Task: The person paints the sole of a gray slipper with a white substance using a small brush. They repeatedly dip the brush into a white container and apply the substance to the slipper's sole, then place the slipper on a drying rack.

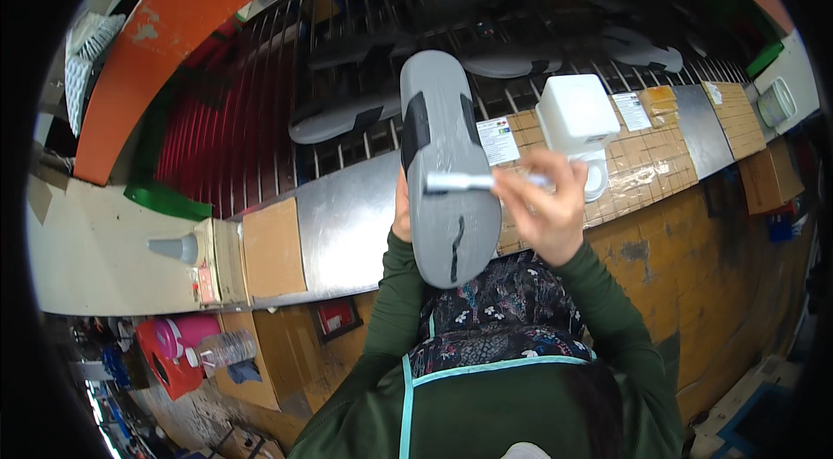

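Note:
A long grey shoe sole (438, 155) is held up in front of me, with black patches at its sides and a dark wavy line near its closer end. My left hand (402, 207) grips it from behind along the left edge; most of those fingers are hidden by the sole. Between the fingertips of my right hand (551, 207) is a white-handled brush (468, 181). Its dark bristle end lies across the sole's face, and the surface around it looks wet. Just beyond the right hand stands a white squarish container (580, 112) with a round white cup (595, 180) at its base.
Behind the bench, several grey soles (347, 116) lie on a rack of metal rods (382, 142). Cardboard (646, 173) and bare metal (343, 233) cover the bench. An orange frame (165, 34) arches over the rack. At lower left are a plastic bottle (227, 349) and a grey cone (173, 247).

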Tool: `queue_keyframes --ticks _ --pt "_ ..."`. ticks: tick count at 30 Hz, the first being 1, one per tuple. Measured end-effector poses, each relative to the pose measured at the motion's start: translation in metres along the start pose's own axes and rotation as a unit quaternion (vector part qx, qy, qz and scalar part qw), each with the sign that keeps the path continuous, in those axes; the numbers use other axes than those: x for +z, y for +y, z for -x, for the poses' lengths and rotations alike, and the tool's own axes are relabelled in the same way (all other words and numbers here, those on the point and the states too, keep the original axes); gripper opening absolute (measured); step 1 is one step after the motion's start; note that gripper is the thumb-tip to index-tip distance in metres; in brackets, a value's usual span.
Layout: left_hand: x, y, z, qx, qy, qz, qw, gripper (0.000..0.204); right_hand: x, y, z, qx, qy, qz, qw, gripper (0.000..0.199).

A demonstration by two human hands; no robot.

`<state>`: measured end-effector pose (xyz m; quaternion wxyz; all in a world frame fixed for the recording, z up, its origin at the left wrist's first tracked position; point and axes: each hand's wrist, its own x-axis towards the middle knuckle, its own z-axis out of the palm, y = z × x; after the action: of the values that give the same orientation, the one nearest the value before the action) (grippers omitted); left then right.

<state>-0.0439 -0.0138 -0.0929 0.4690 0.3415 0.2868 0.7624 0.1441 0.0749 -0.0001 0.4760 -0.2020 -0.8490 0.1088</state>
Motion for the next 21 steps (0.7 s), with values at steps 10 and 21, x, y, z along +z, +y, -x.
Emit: queue_keyframes --ticks 10,21 --pt "-0.005 0.009 0.025 -0.046 0.012 -0.009 0.999 0.093 0.016 0.0 -0.04 -0.132 0.097 0.071 0.984 0.022" --pt "-0.02 0.022 0.03 -0.004 0.101 -0.016 0.995 0.088 0.021 -0.005 0.003 -0.102 0.067 0.07 0.99 0.031"
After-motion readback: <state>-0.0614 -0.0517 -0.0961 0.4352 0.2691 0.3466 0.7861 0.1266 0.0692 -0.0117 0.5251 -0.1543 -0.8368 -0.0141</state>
